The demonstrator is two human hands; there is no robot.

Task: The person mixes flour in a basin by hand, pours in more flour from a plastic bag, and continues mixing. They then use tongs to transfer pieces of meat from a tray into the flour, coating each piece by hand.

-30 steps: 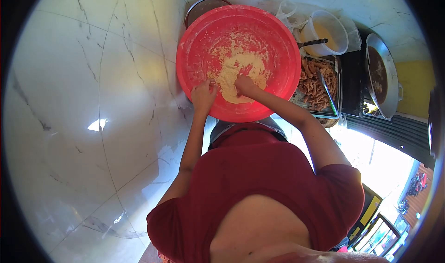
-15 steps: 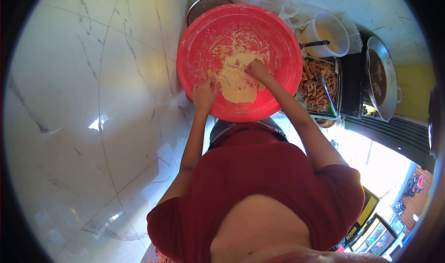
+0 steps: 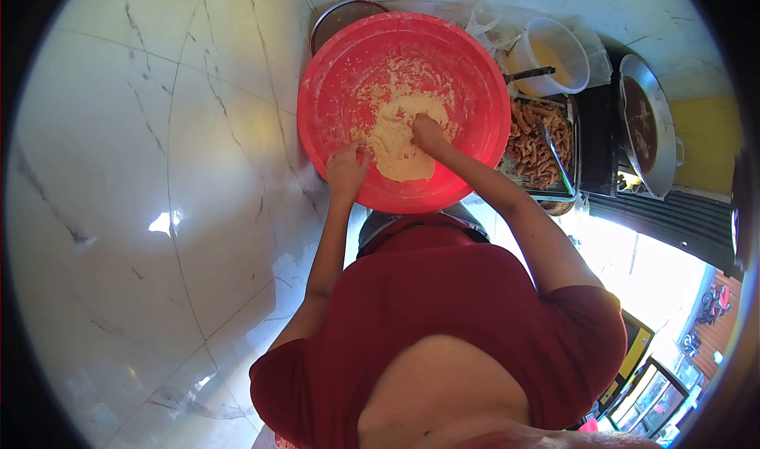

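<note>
A wide red plastic basin holds a heap of pale yellow flour, with clumps and dusting up its far wall. My right hand is closed, its knuckles down in the flour right of the heap's middle. Whatever its fingers grip is hidden. At the basin's near left side, my left hand rests against the inner wall, thumb apart from the bent fingers. Its fingertips reach the left edge of the flour, and nothing shows between them.
Right of the basin, a tray of brown fried strips has tongs lying across it. Behind it stands a translucent tub with yellowish liquid, a dark handle before it. Farther right sits a large metal pan of brown liquid. Marbled tiles line the left.
My right hand has shifted slightly left and nearer my body within the flour. My left hand stays at the basin's side. The whole view has shifted a little.
</note>
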